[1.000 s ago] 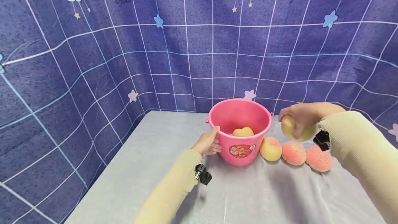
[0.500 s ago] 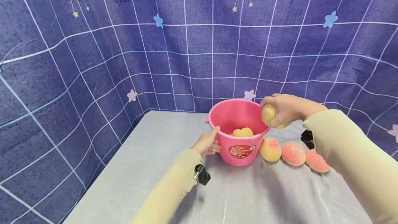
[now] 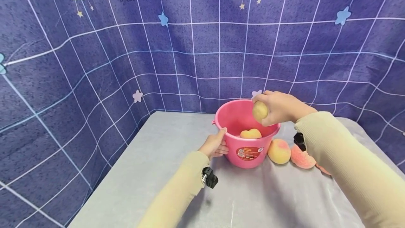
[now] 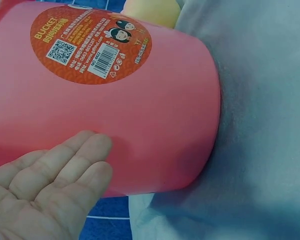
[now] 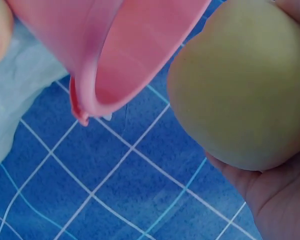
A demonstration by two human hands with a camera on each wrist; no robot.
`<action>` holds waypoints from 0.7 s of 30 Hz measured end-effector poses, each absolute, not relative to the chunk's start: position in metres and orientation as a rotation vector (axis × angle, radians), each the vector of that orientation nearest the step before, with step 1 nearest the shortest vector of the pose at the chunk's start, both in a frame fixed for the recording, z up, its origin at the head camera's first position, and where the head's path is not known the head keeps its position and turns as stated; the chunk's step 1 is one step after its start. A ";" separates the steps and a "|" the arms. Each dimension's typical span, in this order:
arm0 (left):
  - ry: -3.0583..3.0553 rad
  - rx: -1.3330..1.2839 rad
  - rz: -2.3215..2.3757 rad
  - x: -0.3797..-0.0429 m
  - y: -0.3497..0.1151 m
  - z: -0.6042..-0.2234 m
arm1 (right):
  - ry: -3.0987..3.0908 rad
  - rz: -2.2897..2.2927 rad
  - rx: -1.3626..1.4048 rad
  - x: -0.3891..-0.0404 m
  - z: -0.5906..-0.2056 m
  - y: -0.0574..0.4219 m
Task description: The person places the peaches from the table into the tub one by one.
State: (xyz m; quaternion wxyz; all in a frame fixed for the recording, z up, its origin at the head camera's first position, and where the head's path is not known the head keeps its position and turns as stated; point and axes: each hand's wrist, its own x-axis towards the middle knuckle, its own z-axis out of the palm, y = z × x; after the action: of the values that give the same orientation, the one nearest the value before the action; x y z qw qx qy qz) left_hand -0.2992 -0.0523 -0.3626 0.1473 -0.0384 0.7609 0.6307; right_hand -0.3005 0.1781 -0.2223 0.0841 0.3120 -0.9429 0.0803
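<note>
A pink bucket (image 3: 232, 149) with a red oval label stands upright on the table. My left hand (image 3: 215, 145) holds its near left side, thumb at the rim and fingers against the outer wall (image 4: 140, 115). In my right hand (image 3: 283, 107) is a yellow pear (image 3: 260, 112), gripped above the bucket's right rim. The right wrist view shows the pear (image 5: 240, 90) large, beside the bucket's mouth. Inside the bucket lies yellow fruit (image 3: 251, 134), partly hidden by the front wall.
Right of the bucket lie a yellow-red peach (image 3: 279, 151) and two rough pink fruits, one (image 3: 302, 157) beside the peach and another (image 3: 322, 169) mostly behind the right sleeve (image 3: 341, 161). A blue grid-patterned curtain (image 3: 177, 62) hangs behind the grey-covered table (image 3: 152, 178).
My right hand has carried the pear leftward, from above the pink fruits to over the bucket's rim. The left hand keeps its hold on the bucket. The head view has shifted slightly.
</note>
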 end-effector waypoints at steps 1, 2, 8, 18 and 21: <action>2.191 -0.108 1.817 -0.299 -0.052 -0.362 | -2.820 0.243 0.932 -0.301 -0.223 0.176; 2.189 -0.108 1.819 -0.299 -0.053 -0.362 | -2.824 0.249 0.938 -0.302 -0.224 0.175; 2.192 -0.107 1.818 -0.299 -0.053 -0.364 | -2.831 0.296 0.936 -0.306 -0.234 0.168; 2.192 -0.109 1.825 -0.300 -0.053 -0.366 | -2.926 0.351 0.927 -0.313 -0.240 0.163; 2.199 -0.103 1.818 -0.301 -0.054 -0.365 | -3.004 0.419 0.987 -0.315 -0.235 0.159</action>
State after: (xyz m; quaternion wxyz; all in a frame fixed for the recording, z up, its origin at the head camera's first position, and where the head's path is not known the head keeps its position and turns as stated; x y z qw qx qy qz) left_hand -0.3010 -0.0540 -0.3653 0.1430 -0.0358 0.7624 0.6301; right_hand -0.3155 0.1593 -0.2352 -0.0240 0.3094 -0.9415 0.1313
